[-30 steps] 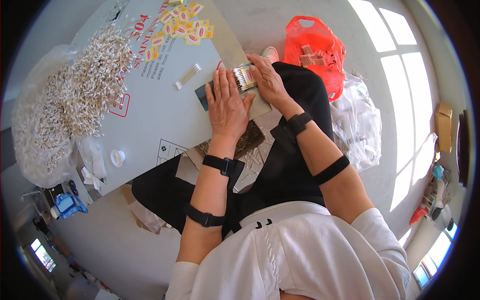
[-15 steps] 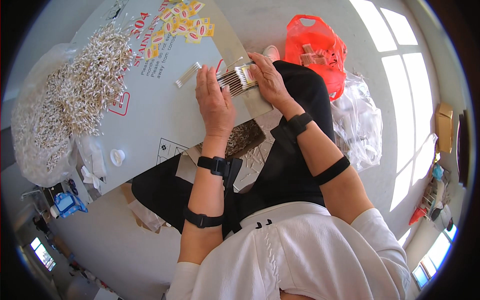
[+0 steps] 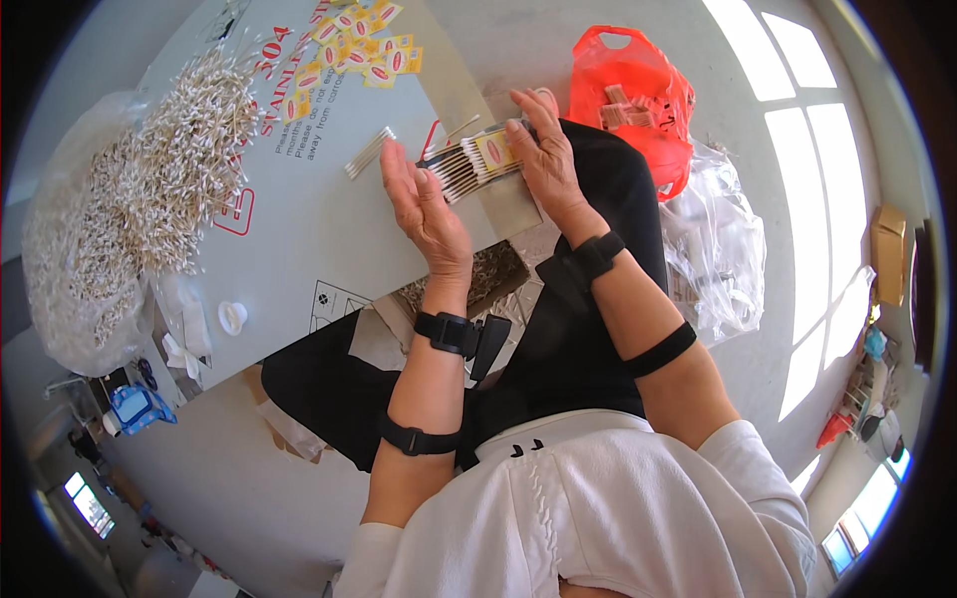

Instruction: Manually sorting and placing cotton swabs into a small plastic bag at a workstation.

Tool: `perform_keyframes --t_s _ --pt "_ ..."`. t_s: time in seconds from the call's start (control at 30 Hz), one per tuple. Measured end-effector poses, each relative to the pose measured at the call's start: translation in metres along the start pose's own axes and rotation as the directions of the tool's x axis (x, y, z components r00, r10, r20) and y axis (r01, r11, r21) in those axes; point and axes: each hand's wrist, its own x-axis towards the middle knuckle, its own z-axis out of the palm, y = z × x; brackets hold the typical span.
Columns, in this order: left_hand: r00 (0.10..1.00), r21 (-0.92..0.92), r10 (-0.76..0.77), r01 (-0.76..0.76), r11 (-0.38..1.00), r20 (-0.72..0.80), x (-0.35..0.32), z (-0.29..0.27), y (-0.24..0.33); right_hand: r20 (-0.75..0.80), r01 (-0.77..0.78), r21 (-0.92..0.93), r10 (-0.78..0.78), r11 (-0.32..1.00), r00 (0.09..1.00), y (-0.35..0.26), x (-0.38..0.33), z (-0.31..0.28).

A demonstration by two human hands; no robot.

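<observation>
My right hand (image 3: 543,159) grips a bundle of thin sticks with white tips (image 3: 467,164) wrapped in a small yellow-and-red label. My left hand (image 3: 424,204) stands flat and upright, its palm pressed against the bundle's left ends. Both hands hover over a grey cardboard sheet (image 3: 299,219) on my lap. A few loose sticks (image 3: 369,151) lie on the sheet just left of my left hand. Black bands sit on both wrists and forearms.
A large heap of loose sticks (image 3: 164,159) spills from a clear bag at the left. Several yellow-and-red labels (image 3: 354,55) lie at the sheet's far edge. An orange plastic bag (image 3: 633,100) and a clear bag (image 3: 713,239) sit at my right. A small white cap (image 3: 232,317) rests near the sheet's left edge.
My left hand has lifted off the bundle, turned upright and now presses against its ends. My right hand has raised the bundle from the sheet.
</observation>
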Motion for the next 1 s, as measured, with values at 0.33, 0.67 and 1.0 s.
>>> perform_keyframes --t_s 0.33,0.67,1.0 --pt "1.000 -0.023 -0.006 0.007 1.000 0.026 0.004 0.010 -0.002 0.086 -0.308 0.566 0.317 0.765 0.945 0.009 0.005 0.002" --pt "0.999 0.052 0.007 -0.008 0.999 0.035 -0.002 0.024 -0.001 0.123 -0.324 0.584 0.314 0.744 0.941 0.010 0.006 0.003" --pt "0.997 -0.094 -0.047 0.053 0.994 0.064 -0.010 0.047 -0.002 0.073 -0.252 0.533 0.252 0.808 0.965 0.003 0.003 0.002"
